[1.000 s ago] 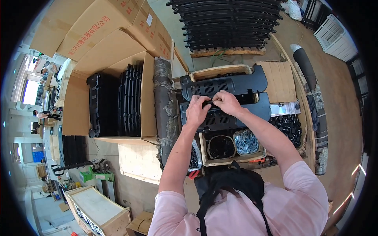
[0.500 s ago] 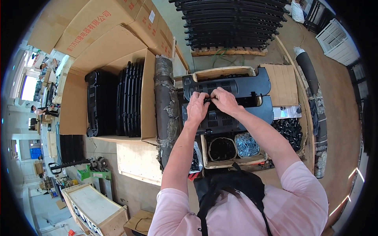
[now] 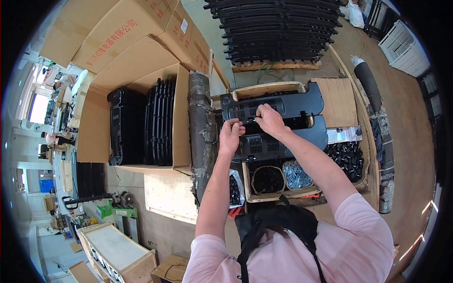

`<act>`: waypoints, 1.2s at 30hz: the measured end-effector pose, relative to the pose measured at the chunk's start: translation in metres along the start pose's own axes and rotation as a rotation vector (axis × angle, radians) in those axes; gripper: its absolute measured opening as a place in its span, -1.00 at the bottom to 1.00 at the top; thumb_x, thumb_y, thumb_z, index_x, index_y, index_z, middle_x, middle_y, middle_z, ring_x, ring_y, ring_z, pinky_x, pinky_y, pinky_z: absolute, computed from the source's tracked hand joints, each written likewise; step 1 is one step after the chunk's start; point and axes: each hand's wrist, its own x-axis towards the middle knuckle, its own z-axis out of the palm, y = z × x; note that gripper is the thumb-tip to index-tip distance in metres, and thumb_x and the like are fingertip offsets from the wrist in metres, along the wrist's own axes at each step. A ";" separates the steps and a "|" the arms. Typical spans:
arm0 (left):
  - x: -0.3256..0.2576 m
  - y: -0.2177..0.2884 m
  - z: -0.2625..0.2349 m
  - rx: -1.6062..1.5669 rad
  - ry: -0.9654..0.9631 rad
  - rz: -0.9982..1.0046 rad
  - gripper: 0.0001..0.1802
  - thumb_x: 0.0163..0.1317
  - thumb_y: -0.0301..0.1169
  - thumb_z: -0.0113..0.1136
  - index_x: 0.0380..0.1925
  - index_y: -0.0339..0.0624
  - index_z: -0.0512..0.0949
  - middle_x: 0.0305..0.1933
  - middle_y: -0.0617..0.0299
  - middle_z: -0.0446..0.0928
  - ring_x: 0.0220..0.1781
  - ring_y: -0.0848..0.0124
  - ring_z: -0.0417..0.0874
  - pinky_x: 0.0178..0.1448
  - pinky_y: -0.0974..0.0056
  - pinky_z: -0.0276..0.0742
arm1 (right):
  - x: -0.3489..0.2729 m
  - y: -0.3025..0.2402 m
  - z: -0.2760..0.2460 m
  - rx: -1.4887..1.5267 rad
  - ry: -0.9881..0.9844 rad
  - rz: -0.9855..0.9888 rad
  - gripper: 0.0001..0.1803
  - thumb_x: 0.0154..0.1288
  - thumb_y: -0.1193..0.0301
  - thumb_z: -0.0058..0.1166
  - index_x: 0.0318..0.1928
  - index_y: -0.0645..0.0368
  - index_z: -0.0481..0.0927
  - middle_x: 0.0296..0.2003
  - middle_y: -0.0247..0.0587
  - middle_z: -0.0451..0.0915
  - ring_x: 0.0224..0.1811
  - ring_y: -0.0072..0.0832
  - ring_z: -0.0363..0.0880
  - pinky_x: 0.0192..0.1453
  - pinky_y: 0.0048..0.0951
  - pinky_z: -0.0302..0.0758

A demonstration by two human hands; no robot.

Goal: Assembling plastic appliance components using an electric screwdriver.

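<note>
Two dark grey plastic panels with vent slots lie side by side across the bench: the far panel [image 3: 299, 100] and the near panel [image 3: 316, 132]. Over the gap between them, at their left half, both my hands work close together. My left hand [image 3: 230, 136] has its fingertips pinched at the near edge of the far panel; what they hold, if anything, is too small to name. My right hand [image 3: 270, 120] is closed beside it, thumb and finger together at a small shiny piece that I cannot make out. The two hands are slightly apart.
Near me, a wooden tray holds a round container of black parts [image 3: 268, 180] and silvery screws [image 3: 297, 174]. Black plastic pieces [image 3: 344, 159] are heaped at right. A worn padded roller [image 3: 200, 137] borders the left, beside a carton [image 3: 181, 122] of black panels. Stacked black parts [image 3: 278, 33] stand beyond.
My left hand has drawn back a little toward me and left, opening a small gap between the hands. My right hand has barely shifted, and the panels lie as before.
</note>
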 end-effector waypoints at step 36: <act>-0.035 0.034 0.142 -0.323 -0.441 -0.159 -0.68 0.51 -0.41 0.29 0.15 -0.30 0.54 -0.05 0.18 0.66 -0.09 0.45 0.71 0.07 0.32 0.71 | -0.089 0.055 -0.116 0.675 0.079 0.247 -0.80 0.40 0.48 0.29 -0.03 0.28 0.70 -0.22 -0.28 0.75 -0.20 -0.54 0.69 -0.06 -0.48 0.62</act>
